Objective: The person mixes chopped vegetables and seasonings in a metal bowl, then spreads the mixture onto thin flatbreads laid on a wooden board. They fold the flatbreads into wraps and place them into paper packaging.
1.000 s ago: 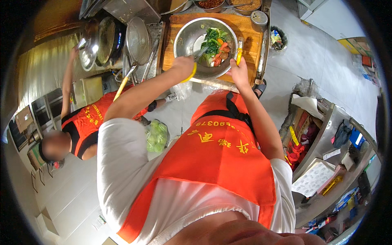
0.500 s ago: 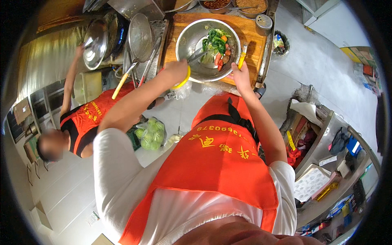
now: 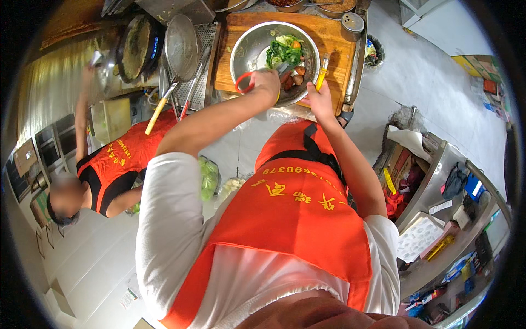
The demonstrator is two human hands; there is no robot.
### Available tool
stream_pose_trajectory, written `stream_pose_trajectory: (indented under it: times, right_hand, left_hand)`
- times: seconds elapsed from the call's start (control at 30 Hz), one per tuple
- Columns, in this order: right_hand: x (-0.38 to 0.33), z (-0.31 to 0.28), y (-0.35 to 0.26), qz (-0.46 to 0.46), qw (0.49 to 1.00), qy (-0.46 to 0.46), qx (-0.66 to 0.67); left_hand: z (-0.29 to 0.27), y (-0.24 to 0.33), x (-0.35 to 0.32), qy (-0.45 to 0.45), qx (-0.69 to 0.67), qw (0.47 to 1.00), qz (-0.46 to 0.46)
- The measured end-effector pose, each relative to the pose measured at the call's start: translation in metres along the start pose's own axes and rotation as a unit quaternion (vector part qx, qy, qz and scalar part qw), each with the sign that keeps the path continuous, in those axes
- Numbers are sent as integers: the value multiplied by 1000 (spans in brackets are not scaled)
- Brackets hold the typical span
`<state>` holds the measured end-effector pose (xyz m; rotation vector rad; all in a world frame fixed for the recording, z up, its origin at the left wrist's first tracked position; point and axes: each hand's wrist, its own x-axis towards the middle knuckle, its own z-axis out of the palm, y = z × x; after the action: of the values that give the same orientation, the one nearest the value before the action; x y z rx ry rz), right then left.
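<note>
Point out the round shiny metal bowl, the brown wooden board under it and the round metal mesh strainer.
Round shiny metal bowl (image 3: 244, 55): head view, bare left inner wall.
Brown wooden board (image 3: 339, 78): head view, bare surface right of the bowl.
Round metal mesh strainer (image 3: 182, 50): head view, middle of the mesh.

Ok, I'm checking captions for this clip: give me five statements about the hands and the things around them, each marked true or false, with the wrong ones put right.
1. The left hand holds scissors. True.
2. The metal bowl sits on a wooden board. True.
3. The right hand holds nothing. False: it holds a yellow-handled tool by the bowl's rim.
4. The leafy greens lie outside the bowl. False: the leafy greens are inside it.
5. The mesh strainer is to the left of the board. True.
</note>
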<state>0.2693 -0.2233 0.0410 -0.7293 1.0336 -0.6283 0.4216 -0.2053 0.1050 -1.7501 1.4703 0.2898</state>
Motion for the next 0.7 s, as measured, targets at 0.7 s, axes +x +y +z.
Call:
stream_pose_trajectory:
  times: [0.7]
  right_hand:
    - [5,20,24,-77,983,76,-148]
  left_hand:
    - [31,-87,-43,-13,4,994,108]
